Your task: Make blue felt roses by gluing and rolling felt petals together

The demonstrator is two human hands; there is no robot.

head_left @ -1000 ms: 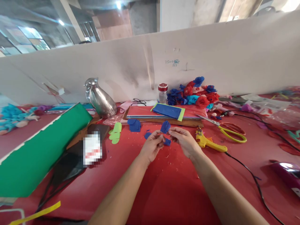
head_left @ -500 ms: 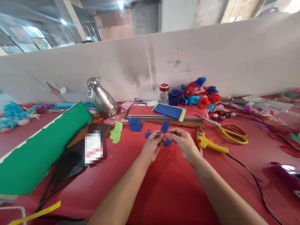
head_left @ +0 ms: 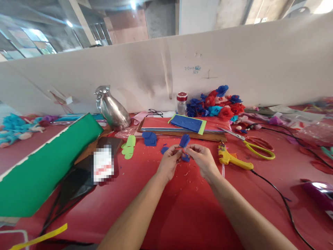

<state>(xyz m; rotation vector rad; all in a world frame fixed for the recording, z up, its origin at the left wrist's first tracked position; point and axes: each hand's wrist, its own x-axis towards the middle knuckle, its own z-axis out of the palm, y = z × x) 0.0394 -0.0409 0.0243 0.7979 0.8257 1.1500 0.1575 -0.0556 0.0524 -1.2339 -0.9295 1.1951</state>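
Between my fingertips is a blue paper petal (head_left: 184,140), pinched at its lower end and standing upward. My left hand (head_left: 169,160) is closed on it from the left, and my right hand (head_left: 203,158) from the right, fingertips almost meeting. Just below the fingertips shows another blue paper piece (head_left: 185,158), partly hidden; whether it lies on the table I cannot tell. Left of my hands lie a small blue scrap (head_left: 164,150), a stack of blue petal cutouts (head_left: 149,138) and light green cutouts (head_left: 128,147). A yellow glue gun (head_left: 232,159) rests right of my right hand.
Scissors (head_left: 253,144) lie beyond the glue gun, its black cord (head_left: 279,198) trailing right. Paper sheets (head_left: 161,124), a jar (head_left: 182,104), paper flowers (head_left: 221,104) and a metal jug (head_left: 114,109) stand at the back. A green board (head_left: 49,166) and dark pouch (head_left: 78,180) occupy the left.
My fingertips have drawn slightly closer together at the petal's base. The petal looks narrower and more gathered than before.
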